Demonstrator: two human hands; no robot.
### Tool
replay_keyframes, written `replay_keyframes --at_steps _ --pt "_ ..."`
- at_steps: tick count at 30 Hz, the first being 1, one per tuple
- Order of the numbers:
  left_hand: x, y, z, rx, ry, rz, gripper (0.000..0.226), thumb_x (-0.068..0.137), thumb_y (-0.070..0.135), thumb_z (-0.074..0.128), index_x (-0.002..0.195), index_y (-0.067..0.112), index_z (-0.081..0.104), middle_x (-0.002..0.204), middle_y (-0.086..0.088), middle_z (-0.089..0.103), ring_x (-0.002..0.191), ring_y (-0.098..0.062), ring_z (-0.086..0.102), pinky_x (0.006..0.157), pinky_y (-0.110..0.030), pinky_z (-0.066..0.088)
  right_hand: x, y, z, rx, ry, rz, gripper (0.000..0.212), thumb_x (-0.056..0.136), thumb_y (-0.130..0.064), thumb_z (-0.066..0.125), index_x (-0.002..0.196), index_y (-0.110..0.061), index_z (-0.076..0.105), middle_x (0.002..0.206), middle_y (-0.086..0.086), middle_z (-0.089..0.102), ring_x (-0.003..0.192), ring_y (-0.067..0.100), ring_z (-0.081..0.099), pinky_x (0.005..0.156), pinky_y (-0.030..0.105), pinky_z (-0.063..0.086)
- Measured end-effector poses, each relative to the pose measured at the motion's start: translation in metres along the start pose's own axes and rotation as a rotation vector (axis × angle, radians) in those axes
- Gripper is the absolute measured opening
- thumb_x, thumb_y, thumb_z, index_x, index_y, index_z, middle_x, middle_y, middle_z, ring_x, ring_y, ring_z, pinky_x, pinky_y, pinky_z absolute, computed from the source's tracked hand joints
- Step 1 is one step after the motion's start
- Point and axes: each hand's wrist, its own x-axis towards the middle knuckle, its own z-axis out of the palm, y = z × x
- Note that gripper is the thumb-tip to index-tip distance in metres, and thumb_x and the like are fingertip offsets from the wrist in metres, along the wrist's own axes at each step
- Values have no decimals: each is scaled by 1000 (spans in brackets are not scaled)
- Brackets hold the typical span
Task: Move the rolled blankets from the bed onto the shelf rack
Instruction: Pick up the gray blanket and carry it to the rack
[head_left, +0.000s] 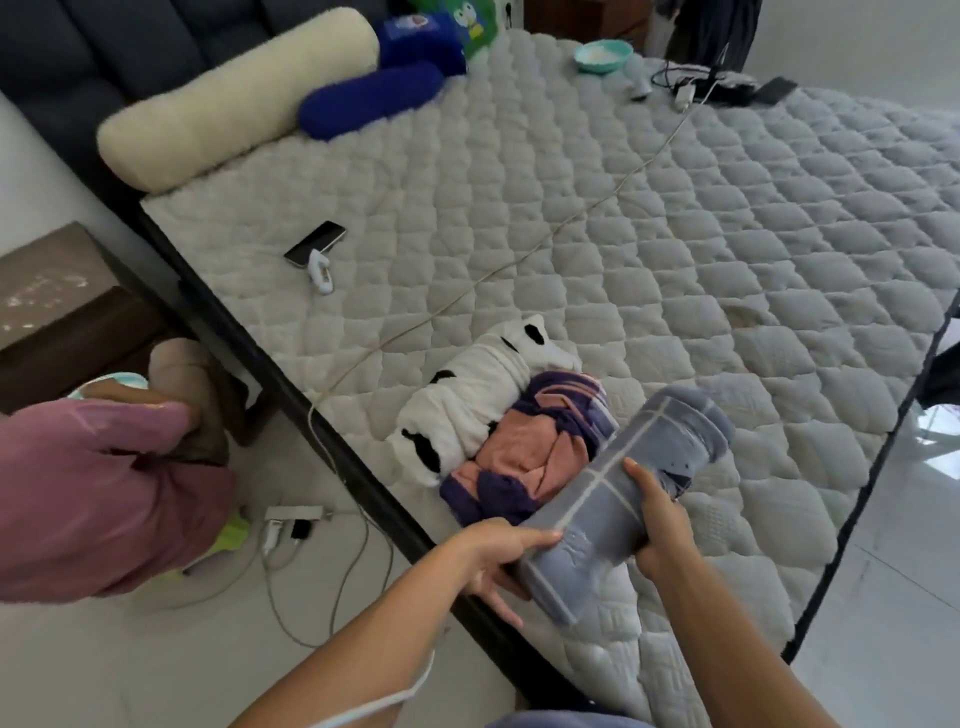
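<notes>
The bed (675, 234), covered in a pale quilted mattress pad, fills most of the view, its dark frame edge running diagonally toward the lower middle; a dark padded headboard (130, 52) stands at the upper left; a long cream bolster (234, 98) lies against it, with a dark blue bolster (371, 98) just beside and touching its right end. At the left edge a pink rolled bundle (98, 493) sits close to the camera, over the tiled floor (156, 649). Near the bed's lower edge, the grey-blue rolled blanket (631, 493) is lifted at a tilt above the mattress; the left hand (498, 558) cups its near end from below and the side, fingers curled around it; the right hand (657, 525) grips its middle from the right, thumb laid across the top. Just beyond it, still on the bed, lie a pink and purple rolled blanket (530, 452) and a white rolled blanket with black patches (467, 400), touching each other. A teal bowl (602, 56) rests at the far side; a phone (315, 243) lies near the left edge; a thin cable (571, 218) crosses the mattress.
</notes>
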Motion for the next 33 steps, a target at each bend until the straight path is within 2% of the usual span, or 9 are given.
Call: replay_keyframes --at_steps 3,7,10,13,15,17,22,29,33 --pt "-27 -18 -18 -25 41 110 75 77 47 73 136 10 45 136 -17 51 98 -27 61 64 -48 60 -32 2 19 15 -39 -91 46 71 -32 80 107 -16 57 103 7 67 93 24 64 93 48 52" --pt "-80 -66 -49 -154 110 243 48 81 39 72 118 14 54 124 -12 58 105 -28 61 78 -52 57 -78 24 62 -34 -167 -197 91 42 -51 90 123 -24 58 115 1 70 101 21 67 91 45 54" --pt "-123 -120 -72 -247 171 304 29 85 34 70 105 18 56 108 -5 61 103 -27 61 87 -54 54 -113 53 94 -100 -239 -256 106 30 -59 91 125 -36 51 120 -6 63 110 22 62 93 51 52" --pt "-156 -192 -97 -372 265 366 40 82 29 74 113 16 53 116 -8 60 107 -30 61 85 -56 55 -181 96 131 -212 -428 -271 84 49 -48 88 122 -30 52 120 -3 65 107 22 63 98 50 50" --pt "-174 -244 -111 -447 308 405 60 80 24 76 131 15 45 126 -11 58 104 -30 61 80 -54 57 -218 129 153 -296 -535 -308 86 52 -44 86 128 -24 50 125 -1 64 110 21 63 100 46 49" --pt "-192 -299 -120 -518 350 442 68 78 18 76 136 20 40 129 -8 57 104 -28 62 77 -52 57 -254 169 173 -356 -675 -331 86 57 -41 86 132 -22 48 127 -2 63 112 19 62 101 46 49" --pt "-227 -423 -135 -701 460 478 73 77 10 76 137 27 38 124 2 60 101 -25 63 87 -54 54 -336 268 212 -567 -949 -388 78 66 -33 84 133 -21 47 127 -3 61 111 17 61 97 40 49" --pt "-261 -568 -150 -987 660 497 72 78 13 76 138 25 37 132 -7 55 107 -27 61 95 -53 51 -437 402 273 -850 -1262 -394 69 70 -23 83 129 -13 48 119 0 62 101 18 61 84 33 48" --pt "-270 -637 -170 -1110 738 428 75 77 15 77 140 21 37 137 -10 54 117 -31 58 96 -50 51 -484 487 310 -1008 -1492 -407 46 69 -17 84 105 -21 55 101 -5 65 85 6 62 73 20 51"
